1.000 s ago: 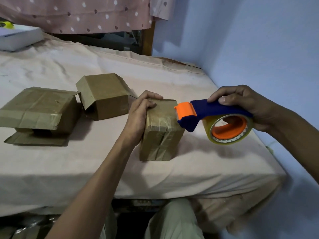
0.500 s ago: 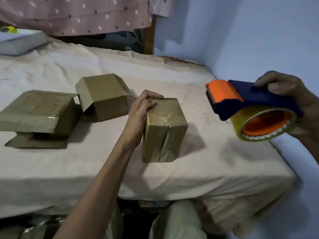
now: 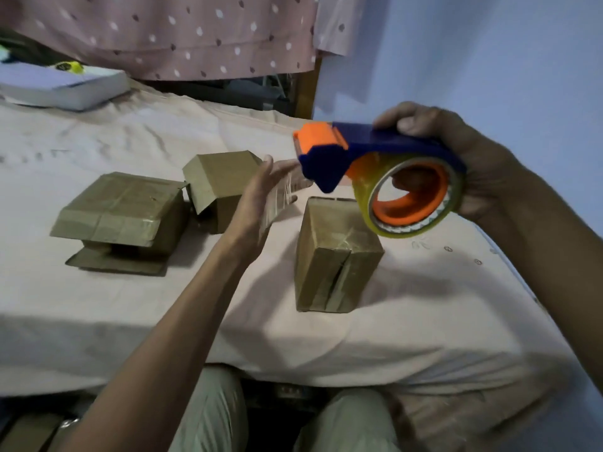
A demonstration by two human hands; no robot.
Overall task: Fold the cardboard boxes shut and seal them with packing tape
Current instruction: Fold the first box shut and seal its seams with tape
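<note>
My right hand [image 3: 473, 164] grips a blue and orange tape dispenser [image 3: 375, 148] with a roll of clear tape, held in the air above the table's right part. My left hand [image 3: 257, 197] is raised just left of the dispenser's nose, fingers straight. A short strip of clear tape [image 3: 284, 194] runs from the dispenser across those fingers. Below them a small taped cardboard box [image 3: 336, 256] stands upright on the cloth, touched by neither hand. A second small box [image 3: 222, 177] lies behind my left hand with one flap loose. A larger flat box [image 3: 120, 210] lies to the left, its lower flap spread out.
The boxes rest on a surface covered with a pale pink cloth [image 3: 424, 305], whose front edge is near my knees. A white flat box [image 3: 65, 89] lies at the back left. A blue wall [image 3: 489, 60] closes the right side, and a dotted curtain [image 3: 163, 34] hangs behind.
My left hand has left the upright box and risen to the dispenser's nose. My right hand brought the dispenser back left and up, and a strip of tape now shows.
</note>
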